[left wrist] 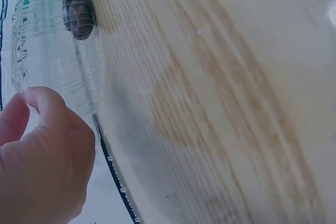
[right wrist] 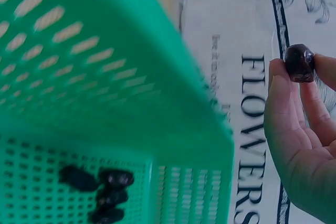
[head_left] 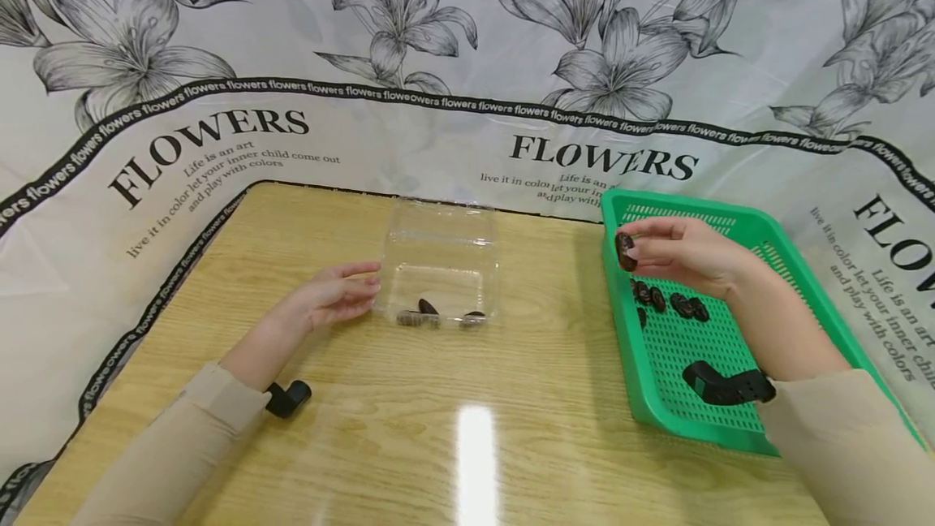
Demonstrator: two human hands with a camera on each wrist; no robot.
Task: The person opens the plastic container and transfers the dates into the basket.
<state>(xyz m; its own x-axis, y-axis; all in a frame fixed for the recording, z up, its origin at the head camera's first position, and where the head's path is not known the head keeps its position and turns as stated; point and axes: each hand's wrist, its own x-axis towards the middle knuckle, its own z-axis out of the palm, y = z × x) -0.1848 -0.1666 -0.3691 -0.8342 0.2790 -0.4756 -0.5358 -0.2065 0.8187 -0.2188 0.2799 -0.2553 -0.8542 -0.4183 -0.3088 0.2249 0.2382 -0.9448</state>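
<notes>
A clear plastic clamshell box [head_left: 441,256] stands on the table with its lid raised at the back. Several dark, wrinkled dates [head_left: 428,308] lie along its front edge. My left hand [head_left: 332,296] is at the box's left side, its fingertips right at the wall; the left wrist view shows the thumb [left wrist: 47,103] by the box's corner. Between thumb and fingertips, my right hand [head_left: 682,254] pinches one date [head_left: 625,252], raised over the left rim of a green basket [head_left: 624,347]. More dates [head_left: 687,305] lie on the basket's floor.
The wood-grain table [head_left: 365,428] carries both containers, with the basket to the right of the box. A white cloth [head_left: 409,136] printed with flowers and lettering rises behind the table and along its sides. Black bands [head_left: 288,398] are on both wrists.
</notes>
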